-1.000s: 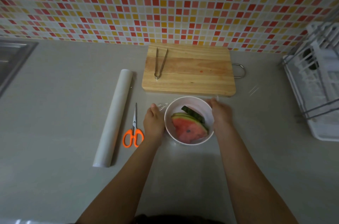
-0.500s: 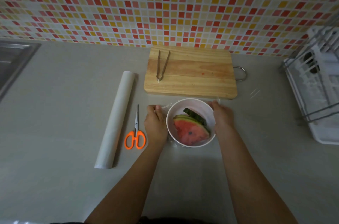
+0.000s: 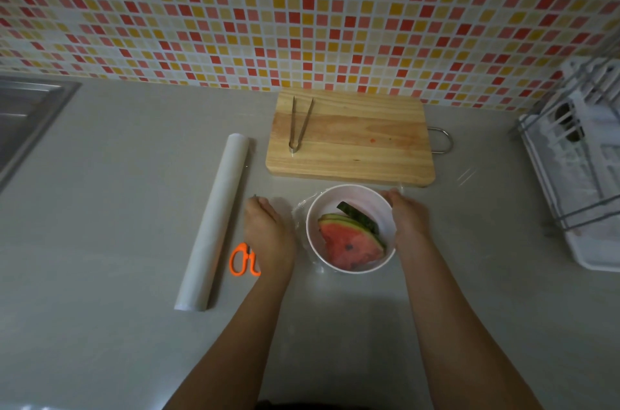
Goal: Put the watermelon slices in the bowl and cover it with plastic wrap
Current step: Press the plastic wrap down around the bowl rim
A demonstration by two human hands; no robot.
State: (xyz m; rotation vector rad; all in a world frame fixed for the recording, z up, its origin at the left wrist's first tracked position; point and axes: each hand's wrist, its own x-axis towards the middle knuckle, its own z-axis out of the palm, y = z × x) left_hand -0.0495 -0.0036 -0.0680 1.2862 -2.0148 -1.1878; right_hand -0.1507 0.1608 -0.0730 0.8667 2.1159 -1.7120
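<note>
One view, head camera: every line below comes from it.
Task's thing: the watermelon slices [image 3: 350, 243] lie in the white bowl [image 3: 349, 187] on the worktop [image 3: 100, 242], just in front of the cutting board [image 3: 349, 141]. Clear plastic wrap [image 3: 299, 210] crinkles at the bowl's left side.
Left fingers: my left hand [image 3: 268, 232] is beside the bowl, apart from it, over the orange scissors [image 3: 240, 260]. Its back faces up, so I cannot tell whether the fingers pinch film.
Right fingers: my right hand [image 3: 407, 220] curves round the bowl's right wall, fingertips at the rim.
Risk, film: I judge the loose left edge could fold onto itself or slip off the rim if pulled unevenly.
Risk, bowl: a hard tug leftward could drag or tip the bowl unless my right hand steadies it.
Risk, scissors: lying under my left hand, they could get knocked.
Count: two hands; one bowl; at least two overlapping slices, exact number unclear; one wrap roll [image 3: 214, 221]; one pair of scissors; one board; one pair of tongs [image 3: 300, 124]; one dish rack [image 3: 577, 174]; one sink [image 3: 23, 114].
</note>
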